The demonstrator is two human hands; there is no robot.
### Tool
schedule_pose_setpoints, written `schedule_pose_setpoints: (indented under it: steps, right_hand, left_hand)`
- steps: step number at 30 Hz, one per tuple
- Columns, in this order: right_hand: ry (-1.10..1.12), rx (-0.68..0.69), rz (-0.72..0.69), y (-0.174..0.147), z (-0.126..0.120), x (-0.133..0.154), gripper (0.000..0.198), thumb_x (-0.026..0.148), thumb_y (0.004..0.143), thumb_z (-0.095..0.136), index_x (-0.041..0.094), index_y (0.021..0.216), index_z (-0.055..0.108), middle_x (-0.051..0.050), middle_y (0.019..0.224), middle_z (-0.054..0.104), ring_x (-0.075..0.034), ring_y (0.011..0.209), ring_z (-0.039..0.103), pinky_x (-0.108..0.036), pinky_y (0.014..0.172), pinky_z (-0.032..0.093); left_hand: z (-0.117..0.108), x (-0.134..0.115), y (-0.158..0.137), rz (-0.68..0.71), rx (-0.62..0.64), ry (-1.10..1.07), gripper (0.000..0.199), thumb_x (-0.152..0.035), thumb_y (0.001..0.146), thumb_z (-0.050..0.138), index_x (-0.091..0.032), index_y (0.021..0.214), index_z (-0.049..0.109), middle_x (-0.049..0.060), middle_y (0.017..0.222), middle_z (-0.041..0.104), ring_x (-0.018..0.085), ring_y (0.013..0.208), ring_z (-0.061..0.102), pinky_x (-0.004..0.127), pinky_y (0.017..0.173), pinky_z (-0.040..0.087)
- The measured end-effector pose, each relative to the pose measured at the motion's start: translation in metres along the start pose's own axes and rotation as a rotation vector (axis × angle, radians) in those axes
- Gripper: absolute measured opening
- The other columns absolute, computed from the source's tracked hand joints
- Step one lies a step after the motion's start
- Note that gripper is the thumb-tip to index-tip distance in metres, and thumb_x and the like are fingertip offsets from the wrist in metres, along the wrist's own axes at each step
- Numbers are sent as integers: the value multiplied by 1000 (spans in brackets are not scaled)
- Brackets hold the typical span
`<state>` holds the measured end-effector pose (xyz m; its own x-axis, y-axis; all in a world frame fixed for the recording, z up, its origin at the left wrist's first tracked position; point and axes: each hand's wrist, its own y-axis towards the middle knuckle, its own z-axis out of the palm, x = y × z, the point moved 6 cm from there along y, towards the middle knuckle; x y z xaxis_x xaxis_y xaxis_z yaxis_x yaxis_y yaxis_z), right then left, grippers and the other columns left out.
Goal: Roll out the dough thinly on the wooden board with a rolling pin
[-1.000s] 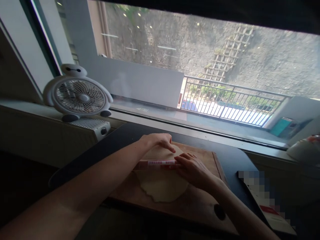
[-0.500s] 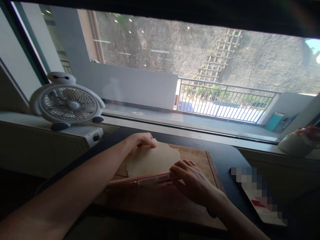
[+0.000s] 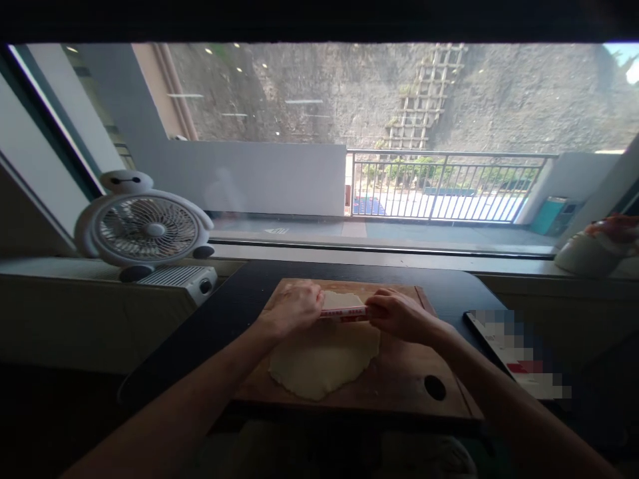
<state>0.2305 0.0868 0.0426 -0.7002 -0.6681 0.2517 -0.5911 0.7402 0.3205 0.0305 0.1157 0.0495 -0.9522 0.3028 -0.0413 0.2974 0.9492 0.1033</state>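
A flat, pale sheet of dough [image 3: 324, 362] with an uneven edge lies on a wooden board [image 3: 409, 392]. Across its far part rests a red rolling pin [image 3: 344, 313] with a white printed label. My left hand [image 3: 299, 306] is closed round the pin's left end, and my right hand [image 3: 397, 313] grips its right end. Both ends of the pin are hidden by my fingers. Dough shows on the far and near sides of the pin, with the larger part toward me.
The board lies on a dark table [image 3: 210, 346] by a window. On the left a white fan [image 3: 154, 229] stands on a grey box-like unit [image 3: 192, 283]. A blurred-out flat item [image 3: 519, 366] lies at the table's right. A pale rounded pot [image 3: 589, 253] sits on the sill.
My left hand has let go of the dough's edge and taken the pin's left end. The pin has moved from the dough's near edge to its far part. The view has levelled.
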Motion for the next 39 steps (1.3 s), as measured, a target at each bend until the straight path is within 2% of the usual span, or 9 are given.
schedule_pose_setpoints:
  steps: [6,13,18,21,23,28,33,36,39]
  right_hand:
    - [36,-1,252,-80,-25,-51,20,34,88,53,25,102,65,-3,95,62,-16,83,57,-26,70,42]
    - [-81,-101,345,-50,-16,-70,31,45,93,44,31,114,63,-3,110,60,-21,105,51,-34,88,36]
    - [-97,-169,281,-62,-11,-43,32,45,92,47,33,120,59,-3,108,60,-21,103,49,-36,93,30]
    - [-75,-145,243,-83,-15,-34,33,43,94,43,31,122,57,-3,111,59,-20,104,49,-34,92,30]
    - [-82,-108,301,-91,-19,-44,34,43,96,35,30,115,61,-3,113,58,-19,104,49,-34,91,31]
    - [-162,4,582,-71,-22,-100,47,45,96,23,27,107,65,-7,119,57,-24,108,48,-38,91,32]
    - [-195,10,681,-26,-21,-134,50,46,94,23,22,110,64,-12,117,59,-28,111,48,-44,94,31]
    - [-200,10,692,-24,-19,-132,49,46,94,23,22,113,61,-12,121,57,-28,114,46,-44,95,31]
    - [-206,-25,651,-43,-17,-116,49,47,95,21,22,115,58,-10,127,53,-27,121,40,-44,99,27]
  left_hand:
    - [36,-45,28,69,50,-15,46,-35,95,20,-22,125,51,6,139,49,20,131,38,41,108,27]
    - [28,-67,102,44,6,62,46,-35,95,21,-18,123,52,10,139,48,25,133,35,50,108,24]
    - [41,-82,54,160,46,97,49,-38,95,19,-19,131,48,5,140,47,17,133,36,34,110,26]
    - [44,-87,15,179,5,134,51,-38,95,16,-19,134,44,7,145,41,21,137,29,42,112,20]
    - [43,-90,8,176,-46,174,51,-35,95,15,-20,133,46,7,145,40,24,138,25,48,112,17]
    - [46,-79,66,55,46,158,48,-36,94,19,-23,129,49,6,144,43,30,136,29,59,105,25]
    - [41,-67,132,-29,41,131,49,-31,93,17,-22,130,49,9,141,47,30,134,32,59,102,28]
    - [41,-65,131,-36,22,124,50,-31,94,16,-23,131,48,8,141,46,28,135,30,56,104,27]
    - [46,-72,94,58,16,101,52,-35,95,12,-25,136,41,2,146,40,22,138,26,51,109,23]
